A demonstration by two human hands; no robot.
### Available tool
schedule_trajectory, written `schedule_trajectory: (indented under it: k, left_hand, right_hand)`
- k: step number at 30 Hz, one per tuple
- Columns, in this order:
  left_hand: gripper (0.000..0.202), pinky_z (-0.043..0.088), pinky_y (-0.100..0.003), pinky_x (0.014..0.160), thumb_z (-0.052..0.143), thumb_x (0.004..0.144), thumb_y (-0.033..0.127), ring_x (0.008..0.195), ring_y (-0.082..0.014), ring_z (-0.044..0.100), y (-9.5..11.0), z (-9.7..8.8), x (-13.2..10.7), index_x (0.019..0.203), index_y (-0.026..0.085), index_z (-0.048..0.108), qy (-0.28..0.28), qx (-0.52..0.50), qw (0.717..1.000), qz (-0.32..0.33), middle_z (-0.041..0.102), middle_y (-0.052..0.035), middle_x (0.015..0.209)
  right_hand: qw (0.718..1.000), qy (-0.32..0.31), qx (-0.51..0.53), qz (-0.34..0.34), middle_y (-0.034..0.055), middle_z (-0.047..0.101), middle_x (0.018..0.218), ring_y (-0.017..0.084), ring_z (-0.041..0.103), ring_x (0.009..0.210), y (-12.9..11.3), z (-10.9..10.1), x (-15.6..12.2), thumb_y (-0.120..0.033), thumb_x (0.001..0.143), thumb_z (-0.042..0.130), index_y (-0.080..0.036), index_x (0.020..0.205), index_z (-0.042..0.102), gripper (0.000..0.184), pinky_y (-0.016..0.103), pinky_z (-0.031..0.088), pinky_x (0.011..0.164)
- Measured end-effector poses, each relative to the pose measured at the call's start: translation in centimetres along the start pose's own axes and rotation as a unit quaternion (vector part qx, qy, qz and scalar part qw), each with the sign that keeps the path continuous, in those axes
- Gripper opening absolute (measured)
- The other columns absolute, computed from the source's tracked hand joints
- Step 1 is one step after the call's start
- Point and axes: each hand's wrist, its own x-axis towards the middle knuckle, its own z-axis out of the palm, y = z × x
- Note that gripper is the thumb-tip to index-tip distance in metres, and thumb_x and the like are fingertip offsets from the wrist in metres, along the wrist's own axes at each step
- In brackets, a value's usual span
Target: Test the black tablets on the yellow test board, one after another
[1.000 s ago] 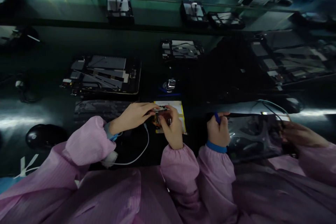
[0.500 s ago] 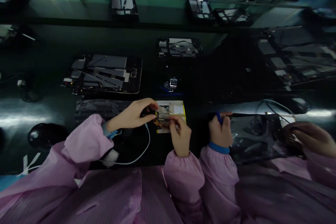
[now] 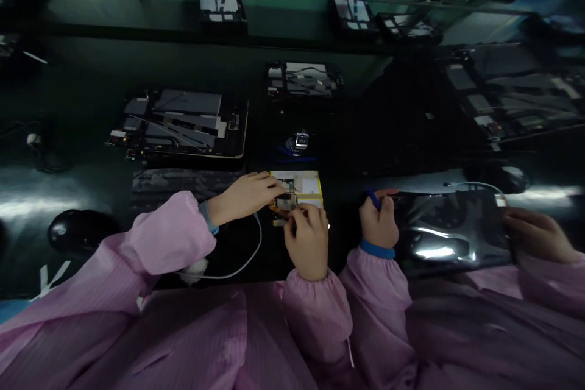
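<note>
My left hand (image 3: 249, 195) reaches in from the left, its fingers pinched on a small circuit part (image 3: 287, 190) that lies over a yellow-edged pad (image 3: 307, 184). My right hand (image 3: 308, 239) is curled just below, fingertips pressed on the same part's near edge. A white wrist-strap cord (image 3: 237, 265) loops from my left cuff. Both sleeves are pink.
A co-worker's hand (image 3: 378, 219) at my right holds a blue pen over a shiny bag (image 3: 450, 237); their other hand (image 3: 534, 233) grips its far side. An opened tablet (image 3: 183, 125) lies behind my hands, a smaller one (image 3: 301, 78) farther back, a metal clip (image 3: 299, 143) between.
My right hand has slid down and right along the part's near edge, while my left hand's fingers moved further onto the part. The view shifted slightly.
</note>
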Motion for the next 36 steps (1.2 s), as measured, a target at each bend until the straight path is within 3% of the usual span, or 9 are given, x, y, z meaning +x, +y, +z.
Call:
schedule_trajectory:
  k: [3,7,11,18,28,36]
  left_hand:
    - [0.026,0.047,-0.032,0.079,0.054,0.087,0.011,0.098,-0.021,0.055,0.1,0.0,-0.1,0.113,0.017,0.057,0.002,0.025,1.0,0.014,0.06,-0.0066,0.105]
    - [0.013,0.046,-0.033,0.078,0.054,0.089,0.013,0.096,-0.0212,0.054,0.2,-0.7,-0.8,0.098,0.014,0.062,0.001,0.039,0.999,0.015,0.061,-0.0079,0.102]
    - [0.019,0.045,-0.035,0.079,0.053,0.088,0.01,0.095,-0.0218,0.053,0.2,-1.3,-1.8,0.104,0.013,0.063,-0.012,0.054,0.998,0.005,0.061,-0.0075,0.102]
    - [0.022,0.045,-0.034,0.08,0.054,0.088,0.008,0.096,-0.022,0.052,0.1,-1.0,-2.5,0.108,0.01,0.062,-0.022,0.057,0.998,-0.005,0.061,-0.009,0.103]
    - [0.022,0.046,-0.034,0.079,0.051,0.089,0.007,0.096,-0.022,0.053,0.1,-0.8,-3.3,0.106,0.008,0.063,0.005,0.048,0.999,-0.014,0.061,-0.0095,0.105]
    - [0.023,0.047,-0.032,0.08,0.05,0.088,0.006,0.098,-0.0202,0.055,0.0,-0.8,-3.4,0.106,0.011,0.063,0.031,0.037,0.999,-0.019,0.062,-0.0095,0.107]
  right_hand:
    - [0.999,0.004,0.031,-0.025,0.011,0.058,0.099,0.024,0.05,0.096,-0.4,0.4,1.1,-0.007,0.078,0.046,-0.017,0.079,0.057,0.015,0.039,0.043,0.086]
    - [0.996,-0.043,0.072,-0.035,0.0068,0.061,0.088,0.02,0.055,0.083,0.6,0.7,2.4,-0.012,0.086,0.042,-0.018,0.091,0.057,0.016,0.033,0.043,0.075]
    - [0.995,-0.078,0.054,-0.027,0.0058,0.063,0.09,0.019,0.057,0.078,0.6,1.4,1.8,-0.018,0.091,0.042,-0.019,0.094,0.06,0.018,0.033,0.043,0.073]
    - [0.993,-0.061,0.095,0.037,0.0069,0.061,0.093,0.019,0.059,0.085,0.3,1.7,2.5,-0.016,0.09,0.042,-0.019,0.09,0.061,0.019,0.03,0.046,0.072]
    - [0.996,-0.072,0.034,0.044,0.0054,0.06,0.088,0.019,0.056,0.08,0.0,2.4,3.5,-0.022,0.088,0.051,-0.02,0.085,0.056,0.006,0.029,0.041,0.066]
    - [0.995,-0.071,0.035,0.053,0.0037,0.058,0.085,0.018,0.055,0.076,0.2,2.6,3.6,-0.023,0.087,0.049,-0.021,0.082,0.054,0.008,0.029,0.038,0.064]
